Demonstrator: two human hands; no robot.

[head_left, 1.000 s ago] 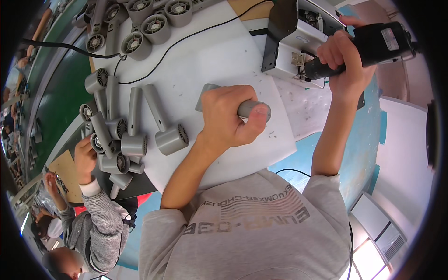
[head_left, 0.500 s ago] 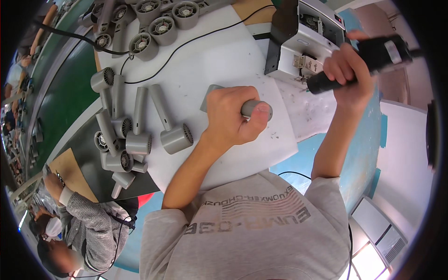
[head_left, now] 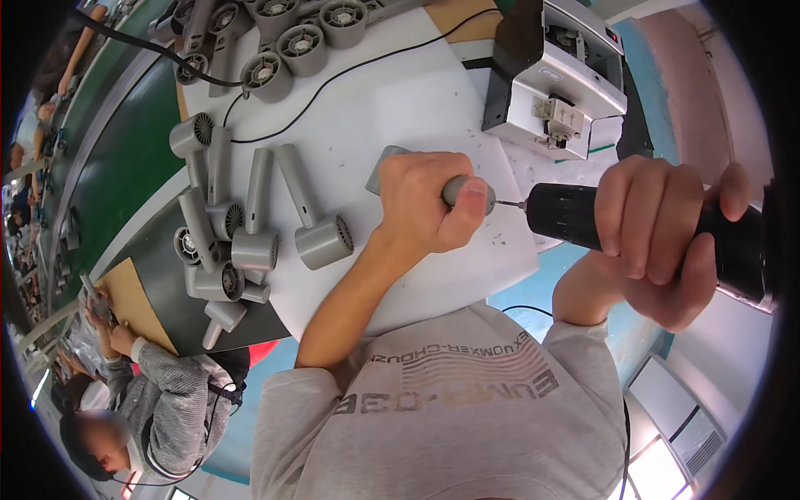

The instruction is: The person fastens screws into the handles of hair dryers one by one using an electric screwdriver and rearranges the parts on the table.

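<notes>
My left hand (head_left: 423, 204) is closed around the handle of a grey hair dryer body (head_left: 386, 169), its thumb lying along the handle's end. Most of the handle is hidden under my fingers, and part of the head shows behind them. In my right hand (head_left: 654, 237) is a black electric screwdriver (head_left: 560, 212), held level with the fingers wrapped round its barrel. Its thin bit points left and meets the handle's end, or comes very near it. Whether a screw sits on the tip is too small to tell.
More grey hair dryer bodies (head_left: 323, 244) lie left on the white sheet (head_left: 400, 92). Several with fans (head_left: 302, 50) stand at the back, near a black cable (head_left: 333, 71). A silver screw feeder (head_left: 575, 67) stands back right. A co-worker (head_left: 179, 387) sits lower left.
My right hand has brought the screwdriver from beside the screw feeder down toward me, and its bit is now at the handle's end. My left hand keeps its hold, nearly still.
</notes>
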